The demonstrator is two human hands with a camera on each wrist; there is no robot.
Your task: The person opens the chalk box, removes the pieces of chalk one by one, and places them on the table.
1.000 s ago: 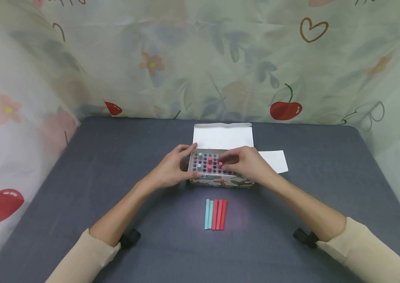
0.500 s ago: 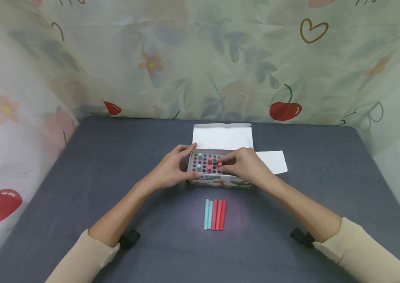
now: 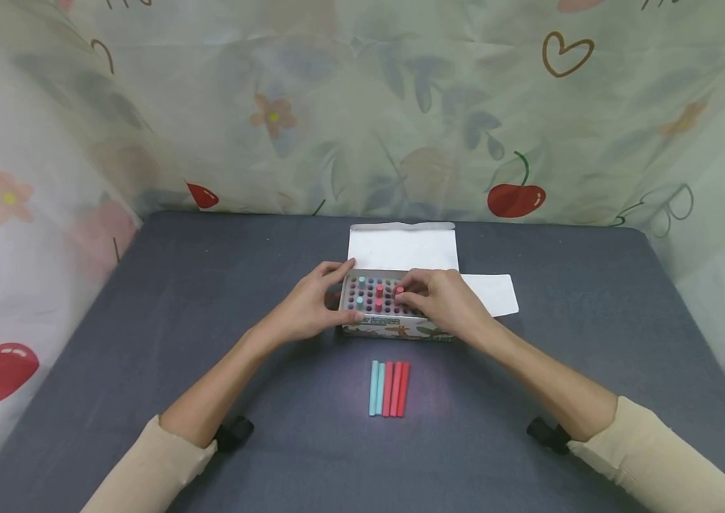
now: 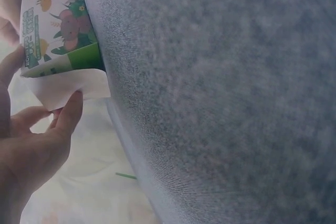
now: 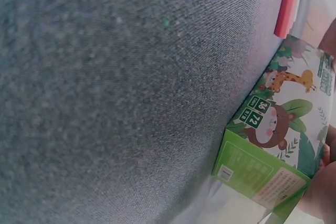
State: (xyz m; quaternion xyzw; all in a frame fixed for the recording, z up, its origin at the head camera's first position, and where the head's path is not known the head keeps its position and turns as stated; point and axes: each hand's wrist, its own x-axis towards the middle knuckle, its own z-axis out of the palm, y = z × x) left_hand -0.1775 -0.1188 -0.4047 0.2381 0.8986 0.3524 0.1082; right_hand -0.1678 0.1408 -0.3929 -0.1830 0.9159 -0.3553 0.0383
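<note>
A printed cardboard box (image 3: 394,329) stands with its lid up, and its top is a grid of holes. A few blue and red chalk-like sticks poke out of the holes. My left hand (image 3: 301,306) grips the box's left end, thumb at the front and index finger at the back corner. In the left wrist view its fingertips touch a white side flap (image 4: 68,85). My right hand (image 3: 449,303) reaches over the right half and pinches the top of a red chalk stick (image 3: 399,290) at the grid. Its other fingers hide the holes there.
Two light blue chalk sticks (image 3: 377,388) and several red chalk sticks (image 3: 396,389) lie side by side on the grey cloth in front of the box. A white lid (image 3: 403,246) rises behind it, and a white flap (image 3: 492,294) extends right. A patterned curtain (image 3: 362,128) hangs behind.
The right thumb and fingers have shifted slightly back, and the red stick's top now shows a little farther back or higher. My left hand has kept its place on the box.
</note>
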